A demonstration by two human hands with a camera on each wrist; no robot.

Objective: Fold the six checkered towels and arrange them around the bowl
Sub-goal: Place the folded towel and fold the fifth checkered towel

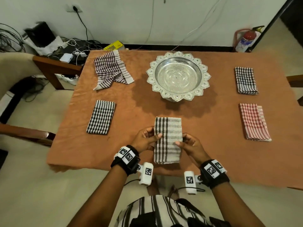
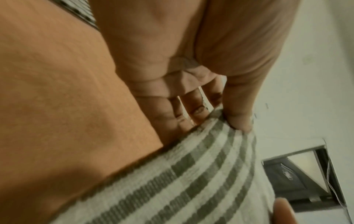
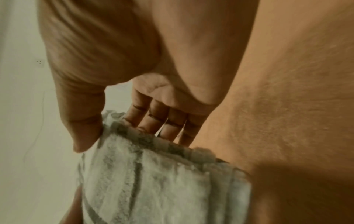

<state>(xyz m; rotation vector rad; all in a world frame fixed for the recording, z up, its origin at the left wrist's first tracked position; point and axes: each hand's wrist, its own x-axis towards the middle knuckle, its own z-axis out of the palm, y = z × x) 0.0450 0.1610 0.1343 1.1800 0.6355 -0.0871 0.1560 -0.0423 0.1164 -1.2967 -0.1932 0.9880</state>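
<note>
A folded white towel with dark stripes (image 1: 168,140) lies lengthwise at the table's near middle, in front of the silver bowl (image 1: 178,77). My left hand (image 1: 148,139) pinches its left edge, thumb on top and fingers underneath, as the left wrist view shows on the towel (image 2: 191,181). My right hand (image 1: 188,143) pinches the right edge of the towel (image 3: 153,181) the same way. Folded black-checked towels lie at near left (image 1: 101,117) and far right (image 1: 246,80). A folded red-checked towel (image 1: 254,124) sits at near right. One unfolded striped towel (image 1: 112,70) lies crumpled at far left.
The table wears an orange cloth (image 1: 213,153). A beige chair (image 1: 18,76) stands to the left, with cables and a side table (image 1: 57,63) behind it. A red fire extinguisher (image 1: 246,40) leans at the far right wall.
</note>
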